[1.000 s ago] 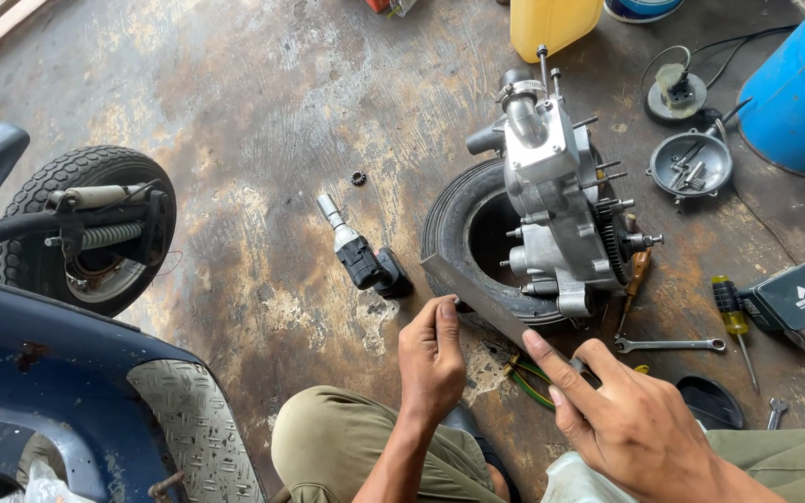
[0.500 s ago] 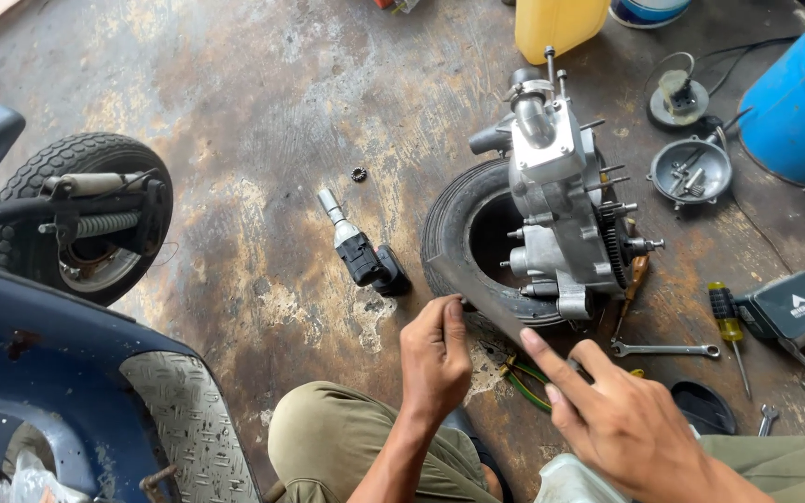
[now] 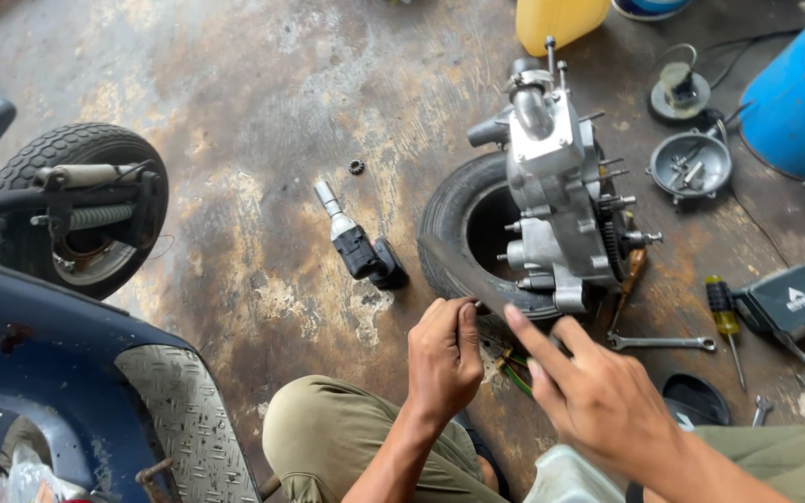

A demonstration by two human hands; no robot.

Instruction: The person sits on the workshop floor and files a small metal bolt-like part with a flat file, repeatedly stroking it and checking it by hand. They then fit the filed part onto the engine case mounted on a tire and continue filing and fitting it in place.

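Grey aluminium engine casing (image 3: 556,200) stands upright in the hollow of a black tyre (image 3: 449,233) lying flat on the stained concrete floor (image 3: 253,112). Our left hand (image 3: 444,359) is clenched round one end of a thin dark strip (image 3: 454,270) at the tyre's near edge; our right hand (image 3: 598,396) hovers released, fingers spread, just beside it. We judge a firm pinch and slow, steady handling best, keeping clear of the casing's studs. A combination wrench (image 3: 659,343) lies near.
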